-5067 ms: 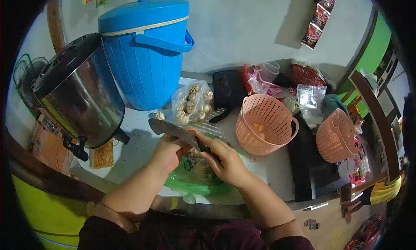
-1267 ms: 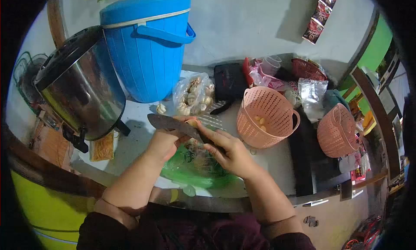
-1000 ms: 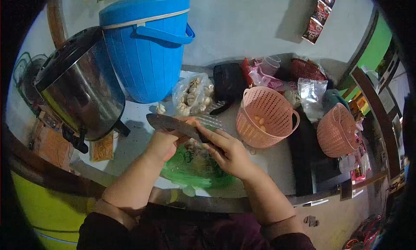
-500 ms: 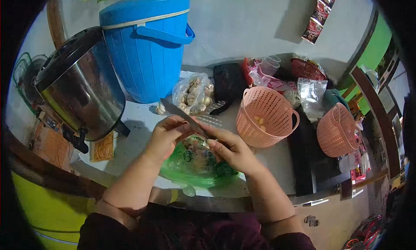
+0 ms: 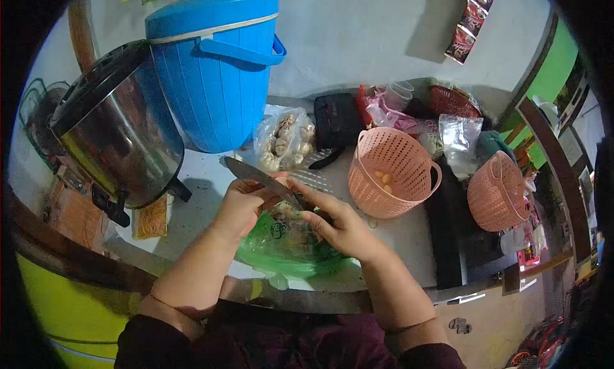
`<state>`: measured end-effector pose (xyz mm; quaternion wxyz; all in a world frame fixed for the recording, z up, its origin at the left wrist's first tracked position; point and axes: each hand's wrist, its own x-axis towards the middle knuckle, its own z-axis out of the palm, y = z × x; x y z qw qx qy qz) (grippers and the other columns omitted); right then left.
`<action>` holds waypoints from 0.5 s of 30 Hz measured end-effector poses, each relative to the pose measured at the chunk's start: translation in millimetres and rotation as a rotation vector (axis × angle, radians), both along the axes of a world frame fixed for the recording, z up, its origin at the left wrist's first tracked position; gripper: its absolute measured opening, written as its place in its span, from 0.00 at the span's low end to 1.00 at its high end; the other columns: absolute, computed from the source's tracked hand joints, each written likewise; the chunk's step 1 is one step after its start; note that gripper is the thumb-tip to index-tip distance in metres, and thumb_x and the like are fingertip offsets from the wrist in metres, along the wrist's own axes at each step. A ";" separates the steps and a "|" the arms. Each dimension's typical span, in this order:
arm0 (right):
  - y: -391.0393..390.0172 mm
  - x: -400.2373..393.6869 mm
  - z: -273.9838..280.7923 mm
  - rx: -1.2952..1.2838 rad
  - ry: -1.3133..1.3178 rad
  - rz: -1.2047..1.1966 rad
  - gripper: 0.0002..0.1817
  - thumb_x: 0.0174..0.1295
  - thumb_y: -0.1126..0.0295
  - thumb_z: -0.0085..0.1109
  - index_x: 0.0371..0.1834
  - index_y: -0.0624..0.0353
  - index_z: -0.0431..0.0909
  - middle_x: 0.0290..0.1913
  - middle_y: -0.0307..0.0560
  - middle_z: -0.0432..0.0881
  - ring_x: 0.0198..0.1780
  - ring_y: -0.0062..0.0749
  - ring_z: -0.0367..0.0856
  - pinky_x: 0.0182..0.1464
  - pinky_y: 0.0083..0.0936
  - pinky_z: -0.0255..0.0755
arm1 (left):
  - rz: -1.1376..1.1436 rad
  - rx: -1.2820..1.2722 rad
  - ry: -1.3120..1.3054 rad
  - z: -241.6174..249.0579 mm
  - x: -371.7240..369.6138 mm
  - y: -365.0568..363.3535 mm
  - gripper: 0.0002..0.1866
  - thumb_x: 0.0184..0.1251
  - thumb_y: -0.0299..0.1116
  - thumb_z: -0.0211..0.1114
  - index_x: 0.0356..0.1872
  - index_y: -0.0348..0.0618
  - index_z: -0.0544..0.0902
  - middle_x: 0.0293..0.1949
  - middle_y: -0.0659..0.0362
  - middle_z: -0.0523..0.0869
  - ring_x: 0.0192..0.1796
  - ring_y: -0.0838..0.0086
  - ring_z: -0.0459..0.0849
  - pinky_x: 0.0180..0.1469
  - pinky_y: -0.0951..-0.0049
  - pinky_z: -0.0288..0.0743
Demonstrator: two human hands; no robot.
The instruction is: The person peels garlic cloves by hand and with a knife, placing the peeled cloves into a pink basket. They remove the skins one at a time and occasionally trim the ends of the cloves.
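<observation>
at the near edge, dark sleeves (image 5: pixel 157 343) are cut off by the frame, bare forearms reaching from them over the white table (image 5: pixel 406 250). a crumpled green plastic bag (image 5: pixel 281 250) lies on the table between the forearms; its contents are hard to make out, and whether either hand touches it cannot be told.

just beyond, the right hand (image 5: pixel 336 222) is closed around the handle end of a knife (image 5: pixel 257 176), fingers along the blade, thumb curled in below. most of the handle is hidden in that grip. the blade slants up and leftward, crossing in front of the left hand (image 5: pixel 238 206), whose fingers are bent inward close to the blade. its fingertips are partly covered, so i cannot tell whether they pinch anything.

to the right, a pink basket (image 5: pixel 387 199) stands apart from the hands, a few pale peeled cloves (image 5: pixel 385 179) at its bottom. farther back, a clear bag (image 5: pixel 263 145) holds garlic bulbs (image 5: pixel 281 150), blurred by the plastic. behind it rises a blue tub (image 5: pixel 217 87), its lid knob cut off at the top.
</observation>
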<state>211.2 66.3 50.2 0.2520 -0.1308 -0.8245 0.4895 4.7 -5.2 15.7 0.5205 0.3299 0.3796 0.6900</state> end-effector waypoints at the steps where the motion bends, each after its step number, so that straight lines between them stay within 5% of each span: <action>1: 0.2 0.0 -0.3 0.008 -0.003 -0.001 0.30 0.69 0.69 0.56 0.74 0.56 0.61 0.63 0.55 0.76 0.62 0.39 0.76 0.63 0.32 0.67 | -0.014 0.023 0.001 -3.4 -2.0 1.1 0.13 0.66 0.23 0.64 0.51 0.36 0.83 0.47 0.55 0.87 0.48 0.70 0.86 0.53 0.71 0.80; 15: 1.1 -2.2 -4.3 0.101 0.026 -0.042 0.28 0.69 0.68 0.56 0.72 0.55 0.64 0.57 0.56 0.79 0.56 0.44 0.80 0.58 0.32 0.70 | 0.003 0.068 0.004 -5.7 -2.0 1.8 0.12 0.66 0.23 0.65 0.50 0.35 0.84 0.47 0.54 0.87 0.49 0.70 0.85 0.53 0.69 0.80</action>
